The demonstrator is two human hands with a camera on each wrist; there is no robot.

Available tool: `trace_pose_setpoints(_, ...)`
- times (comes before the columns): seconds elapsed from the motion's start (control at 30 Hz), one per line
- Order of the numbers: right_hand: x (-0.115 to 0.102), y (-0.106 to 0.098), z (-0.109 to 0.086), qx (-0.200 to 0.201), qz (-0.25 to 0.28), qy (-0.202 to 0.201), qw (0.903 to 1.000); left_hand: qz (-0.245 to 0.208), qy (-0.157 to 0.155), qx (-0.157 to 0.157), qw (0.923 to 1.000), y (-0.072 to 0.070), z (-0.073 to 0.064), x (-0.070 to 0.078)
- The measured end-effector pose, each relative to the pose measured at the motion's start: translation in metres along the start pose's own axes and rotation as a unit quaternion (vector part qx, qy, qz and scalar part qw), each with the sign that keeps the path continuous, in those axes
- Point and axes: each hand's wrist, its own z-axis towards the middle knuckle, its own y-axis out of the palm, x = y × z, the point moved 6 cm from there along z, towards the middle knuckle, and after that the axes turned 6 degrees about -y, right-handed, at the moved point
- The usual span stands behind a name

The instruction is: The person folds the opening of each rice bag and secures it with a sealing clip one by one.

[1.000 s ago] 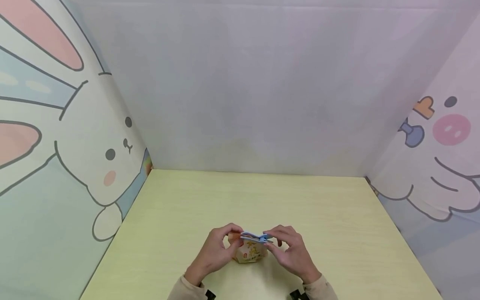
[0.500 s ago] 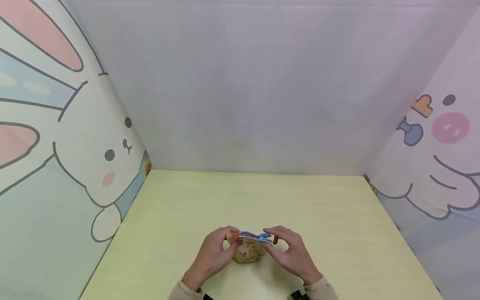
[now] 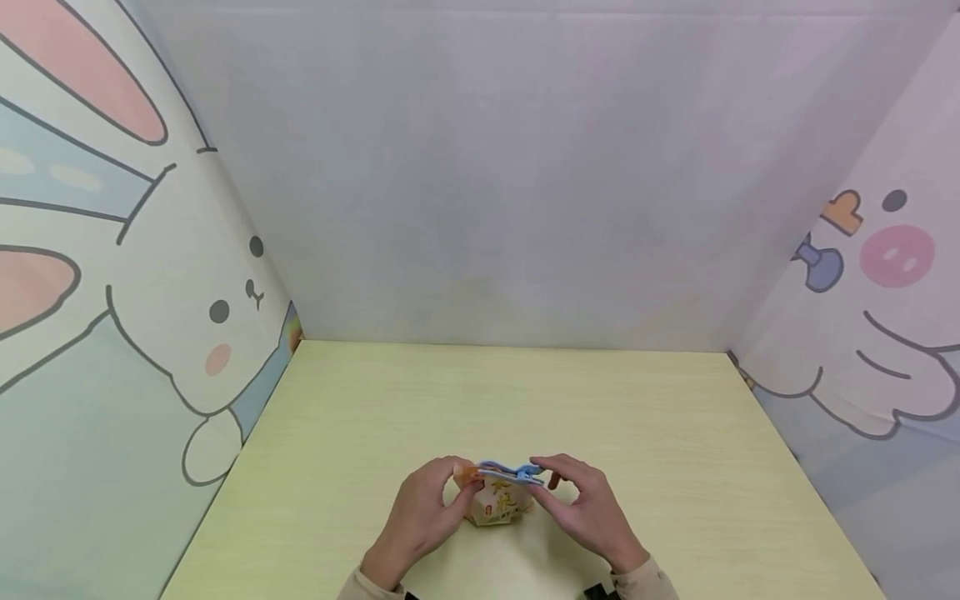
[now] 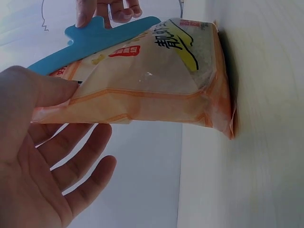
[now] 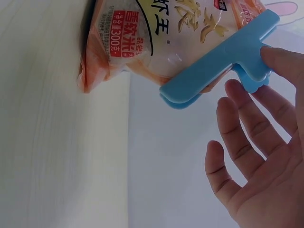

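Observation:
A printed orange-and-clear plastic food bag (image 3: 498, 504) stands on the table in front of the person. Across its top lies a long light-blue bag clip (image 3: 508, 475), with bag film between its two arms. The left hand (image 3: 426, 508) pinches the bag's upper corner; in the left wrist view its thumb lies on the bag (image 4: 156, 71) and the other fingers spread below. With thumb and fingers the right hand (image 3: 581, 504) pinches the handles of the clip (image 5: 218, 59), as the right wrist view shows. Its other fingers hang loosely beneath.
The pale wooden table (image 3: 517, 392) reaches back to a plain grey-white cloth wall (image 3: 495, 183). Cloth sides with a cartoon rabbit (image 3: 195, 275) and a cartoon pig (image 3: 892, 292) bound it left and right.
The left hand has shifted slightly left and down, and more of the bag's orange corner shows beside the clip. The clip has moved a little left; the right hand has hardly moved.

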Motion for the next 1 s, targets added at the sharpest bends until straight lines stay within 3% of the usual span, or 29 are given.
trace_pose_setpoints(0.33, 0.0013, 0.0002, -0.0014, -0.001, -0.006, -0.001, 1.0000, -0.013, 0.023, -0.001, 0.9997, 0.0000, -0.0003, -0.0023)
trace_pose_setpoints(0.63, 0.0002, 0.0004, -0.0017, -0.001, -0.011, 0.000, 0.9999, 0.004, 0.036, 0.008, 0.9993, -0.0011, 0.0006, -0.0022)
trace_pose_setpoints(0.77, 0.0015, 0.0005, -0.0019, -0.005, -0.012, 0.005, 0.9999, 0.009, 0.016, -0.006, 0.9998, -0.0011, -0.0004, -0.0042)
trace_pose_setpoints(1.0, 0.0040, -0.0047, -0.0063, 0.000, -0.020, 0.006, 0.9998, 0.020, -0.035, -0.075, 0.9964, 0.0042, -0.0045, -0.0101)
